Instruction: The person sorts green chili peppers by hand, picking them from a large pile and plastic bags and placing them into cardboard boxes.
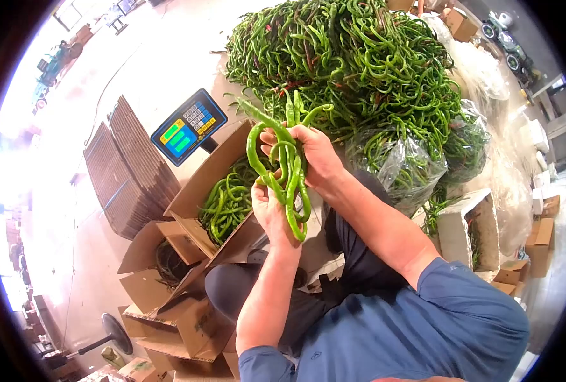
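Several long green chili peppers (288,169) form a loose bunch between my two hands, in front of my chest. My right hand (315,153) is closed around their upper part, with the stem ends poking out above it. Lower on the bunch, my left hand (270,207) is closed on the curved peppers, some of which hang over the wrist. Just left of the hands stands an open cardboard box (191,200) with more green peppers (226,207) inside. Beyond the hands rises a large heap of green peppers (346,57).
A scale display (189,127) stands behind the box. Flattened cardboard (127,172) leans at left, and open boxes (175,318) sit below it. Clear plastic bags (404,169) of peppers lie right of my knees, near a white foam box (455,232).
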`<action>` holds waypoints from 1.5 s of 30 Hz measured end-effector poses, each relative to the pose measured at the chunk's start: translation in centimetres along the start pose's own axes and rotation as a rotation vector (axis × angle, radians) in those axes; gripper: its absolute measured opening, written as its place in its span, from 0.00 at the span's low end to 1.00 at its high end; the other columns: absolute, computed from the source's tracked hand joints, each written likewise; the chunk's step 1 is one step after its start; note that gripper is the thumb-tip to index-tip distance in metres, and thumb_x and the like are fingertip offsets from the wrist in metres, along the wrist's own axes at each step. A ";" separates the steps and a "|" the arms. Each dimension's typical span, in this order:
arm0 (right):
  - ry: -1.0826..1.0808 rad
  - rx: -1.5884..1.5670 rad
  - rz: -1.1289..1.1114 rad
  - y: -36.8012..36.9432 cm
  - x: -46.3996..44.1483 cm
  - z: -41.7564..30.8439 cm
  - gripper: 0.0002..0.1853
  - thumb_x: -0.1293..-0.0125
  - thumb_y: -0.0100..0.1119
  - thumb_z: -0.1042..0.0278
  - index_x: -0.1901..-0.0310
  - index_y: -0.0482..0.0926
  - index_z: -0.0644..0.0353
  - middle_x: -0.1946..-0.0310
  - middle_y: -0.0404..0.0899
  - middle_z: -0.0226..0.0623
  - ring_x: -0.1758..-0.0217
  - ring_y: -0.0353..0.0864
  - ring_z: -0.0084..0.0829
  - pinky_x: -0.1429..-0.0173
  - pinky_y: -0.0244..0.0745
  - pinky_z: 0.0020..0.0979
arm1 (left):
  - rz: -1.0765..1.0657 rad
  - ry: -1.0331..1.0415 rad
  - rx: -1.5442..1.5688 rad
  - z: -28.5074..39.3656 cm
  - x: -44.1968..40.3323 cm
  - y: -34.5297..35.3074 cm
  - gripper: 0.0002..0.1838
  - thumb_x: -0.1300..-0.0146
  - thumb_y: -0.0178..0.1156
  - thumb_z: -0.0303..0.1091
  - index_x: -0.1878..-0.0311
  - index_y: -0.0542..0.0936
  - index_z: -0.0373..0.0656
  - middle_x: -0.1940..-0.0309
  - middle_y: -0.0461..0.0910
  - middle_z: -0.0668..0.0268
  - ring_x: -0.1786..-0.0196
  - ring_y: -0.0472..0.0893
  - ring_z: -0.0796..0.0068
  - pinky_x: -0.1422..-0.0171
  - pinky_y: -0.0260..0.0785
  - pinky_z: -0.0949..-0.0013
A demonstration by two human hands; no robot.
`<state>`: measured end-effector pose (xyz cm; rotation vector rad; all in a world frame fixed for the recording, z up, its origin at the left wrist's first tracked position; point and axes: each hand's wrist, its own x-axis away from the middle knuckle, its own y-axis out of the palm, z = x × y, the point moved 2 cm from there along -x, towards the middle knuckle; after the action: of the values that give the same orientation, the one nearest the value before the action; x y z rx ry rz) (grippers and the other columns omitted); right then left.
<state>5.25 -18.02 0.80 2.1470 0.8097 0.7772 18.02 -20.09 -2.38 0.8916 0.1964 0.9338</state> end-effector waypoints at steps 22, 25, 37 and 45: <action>-0.255 0.301 0.119 5.0 0.1 2.9 0.08 0.28 0.55 0.74 0.51 0.69 0.61 0.64 0.78 0.38 0.74 0.80 0.27 0.77 0.78 0.29 | -0.200 -0.269 0.497 1.9 -2.2 -2.6 0.21 0.24 0.46 0.41 0.39 0.76 0.37 0.43 0.80 0.55 0.43 0.82 0.60 0.36 0.75 0.54; -0.258 0.390 0.121 6.0 0.4 2.9 0.08 0.28 0.55 0.73 0.50 0.70 0.61 0.64 0.78 0.37 0.73 0.79 0.26 0.75 0.78 0.29 | -0.131 -0.267 0.444 2.5 -2.1 -2.5 0.24 0.24 0.46 0.49 0.39 0.75 0.39 0.44 0.81 0.57 0.45 0.82 0.62 0.40 0.77 0.54; -0.377 0.366 0.132 8.9 -4.4 0.6 0.09 0.34 0.58 0.79 0.54 0.72 0.62 0.68 0.78 0.38 0.76 0.79 0.27 0.74 0.80 0.30 | 0.123 -0.332 0.233 5.9 -1.5 -2.5 0.31 0.24 0.40 0.62 0.44 0.76 0.42 0.53 0.81 0.55 0.48 0.82 0.54 0.45 0.77 0.43; -1.299 1.247 -0.322 11.8 -4.5 1.6 0.17 0.40 0.63 0.77 0.50 0.72 0.61 0.66 0.78 0.43 0.68 0.82 0.41 0.62 0.77 0.37 | 0.464 0.541 0.045 16.9 -1.8 -6.4 0.27 0.20 0.37 0.54 0.43 0.72 0.37 0.50 0.77 0.58 0.49 0.79 0.62 0.41 0.71 0.55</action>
<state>7.20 -28.53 7.70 2.6069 0.8593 -1.5907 29.40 -33.05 3.30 0.7195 0.4877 1.6042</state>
